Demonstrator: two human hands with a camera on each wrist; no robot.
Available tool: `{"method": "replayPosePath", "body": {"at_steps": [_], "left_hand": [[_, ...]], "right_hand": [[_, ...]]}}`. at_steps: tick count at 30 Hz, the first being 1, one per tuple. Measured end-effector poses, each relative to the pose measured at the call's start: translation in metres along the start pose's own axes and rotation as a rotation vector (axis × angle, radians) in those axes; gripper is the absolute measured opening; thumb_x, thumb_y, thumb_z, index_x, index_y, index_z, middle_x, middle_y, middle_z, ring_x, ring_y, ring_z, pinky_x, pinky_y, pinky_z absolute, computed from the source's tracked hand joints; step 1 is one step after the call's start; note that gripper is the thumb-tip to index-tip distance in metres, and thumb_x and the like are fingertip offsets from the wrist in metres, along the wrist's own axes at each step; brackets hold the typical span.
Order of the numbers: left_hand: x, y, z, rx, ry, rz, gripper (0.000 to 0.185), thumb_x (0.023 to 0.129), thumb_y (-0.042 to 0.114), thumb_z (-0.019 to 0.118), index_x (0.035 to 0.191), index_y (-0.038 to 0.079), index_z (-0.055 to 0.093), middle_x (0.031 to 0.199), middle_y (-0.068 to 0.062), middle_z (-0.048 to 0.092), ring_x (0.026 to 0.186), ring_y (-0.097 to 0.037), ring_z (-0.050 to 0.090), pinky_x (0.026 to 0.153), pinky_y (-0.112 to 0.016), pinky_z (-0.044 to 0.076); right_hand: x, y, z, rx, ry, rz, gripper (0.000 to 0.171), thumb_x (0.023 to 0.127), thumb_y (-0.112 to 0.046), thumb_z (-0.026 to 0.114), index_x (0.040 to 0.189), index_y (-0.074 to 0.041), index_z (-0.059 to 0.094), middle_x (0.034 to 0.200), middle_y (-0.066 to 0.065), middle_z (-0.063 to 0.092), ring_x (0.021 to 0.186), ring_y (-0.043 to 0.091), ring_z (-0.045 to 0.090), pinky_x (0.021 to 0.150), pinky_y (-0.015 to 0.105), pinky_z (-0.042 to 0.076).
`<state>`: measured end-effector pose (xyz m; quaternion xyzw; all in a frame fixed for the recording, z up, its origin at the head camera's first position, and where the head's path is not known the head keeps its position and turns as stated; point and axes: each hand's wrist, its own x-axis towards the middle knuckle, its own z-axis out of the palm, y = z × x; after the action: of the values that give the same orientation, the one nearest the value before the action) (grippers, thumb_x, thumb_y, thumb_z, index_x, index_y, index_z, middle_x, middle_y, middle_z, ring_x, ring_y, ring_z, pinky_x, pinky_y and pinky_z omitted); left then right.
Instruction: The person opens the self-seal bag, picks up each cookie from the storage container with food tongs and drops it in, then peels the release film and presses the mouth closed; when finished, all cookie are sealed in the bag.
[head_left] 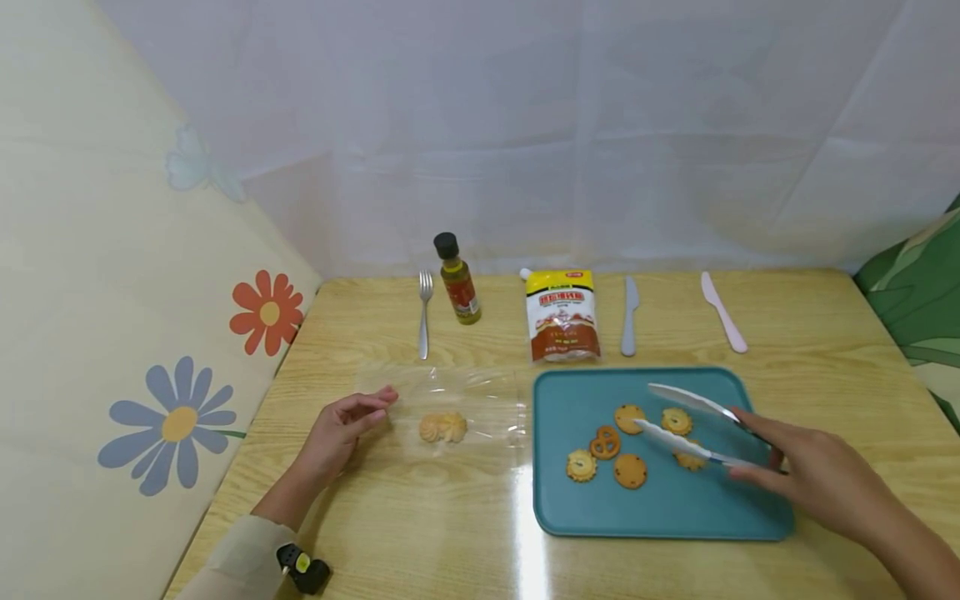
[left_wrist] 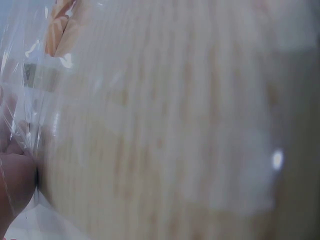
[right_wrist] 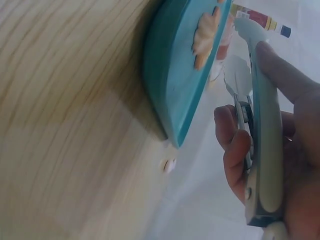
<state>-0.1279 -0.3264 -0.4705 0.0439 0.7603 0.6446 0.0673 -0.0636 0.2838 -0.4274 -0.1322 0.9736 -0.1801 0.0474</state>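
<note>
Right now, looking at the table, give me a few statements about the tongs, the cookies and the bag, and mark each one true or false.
1. The right hand holds tongs over the tray. True.
2. The tongs are clamped on a cookie and lifting it. False: their tips are apart above the cookies, gripping none.
3. A pale cookie lies in the clear bag left of the tray. True.
4. The left hand holds the fork. False: it is at the bag's left edge; the fork lies apart by the bottle.
5. The tray has a pretzel-shaped cookie on it. True.
6. Both knives are on the tray. False: they lie on the table behind it.
</note>
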Motion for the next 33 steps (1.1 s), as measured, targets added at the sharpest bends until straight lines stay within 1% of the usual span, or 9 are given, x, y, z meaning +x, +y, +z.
{"method": "replayPosePath", "body": {"at_steps": [5,11,18,24,33], "left_hand": [[0.000,-0.001,0.000,-0.014,0.000,0.005,0.032,0.101,0.006,0.065,0.120,-0.020,0.060,0.128,0.008,0.072,0.128,0.003,0.058,0.101,-0.015,0.049],[0.001,-0.002,-0.001,-0.022,-0.004,0.006,0.032,0.102,0.006,0.065,0.120,-0.020,0.060,0.128,0.008,0.072,0.128,0.002,0.058,0.102,-0.015,0.049],[0.001,-0.001,0.000,-0.023,-0.002,0.000,0.032,0.101,0.006,0.065,0.120,-0.020,0.060,0.128,0.007,0.072,0.128,0.002,0.058,0.102,-0.015,0.048],[0.001,-0.001,-0.001,-0.015,0.000,-0.006,0.033,0.102,0.008,0.066,0.120,-0.020,0.060,0.128,0.008,0.072,0.128,0.003,0.058,0.102,-0.014,0.048],[-0.001,-0.001,0.000,-0.031,-0.012,0.023,0.033,0.102,0.005,0.064,0.120,-0.021,0.059,0.128,0.006,0.072,0.128,0.001,0.058,0.102,-0.015,0.049]], "right_hand": [[-0.004,0.009,-0.004,-0.022,-0.015,0.027,0.082,0.086,-0.053,0.079,0.148,-0.004,0.055,0.069,-0.012,0.053,0.056,0.004,0.041,0.050,0.023,0.035],[-0.006,0.018,-0.006,-0.042,-0.033,0.026,0.082,0.086,-0.053,0.078,0.148,-0.005,0.055,0.067,-0.013,0.052,0.056,0.003,0.041,0.050,0.023,0.035],[-0.004,0.017,-0.009,-0.034,-0.078,0.047,0.082,0.087,-0.053,0.077,0.147,-0.002,0.055,0.067,-0.010,0.051,0.056,0.006,0.041,0.050,0.024,0.034],[-0.001,0.015,-0.011,-0.028,-0.090,0.032,0.078,0.088,-0.049,0.077,0.144,0.000,0.057,0.065,-0.010,0.048,0.055,0.006,0.039,0.048,0.024,0.032],[0.006,0.013,-0.012,-0.031,-0.152,0.036,0.073,0.090,-0.046,0.076,0.145,-0.001,0.058,0.068,-0.009,0.051,0.057,0.009,0.043,0.049,0.025,0.034]]}}
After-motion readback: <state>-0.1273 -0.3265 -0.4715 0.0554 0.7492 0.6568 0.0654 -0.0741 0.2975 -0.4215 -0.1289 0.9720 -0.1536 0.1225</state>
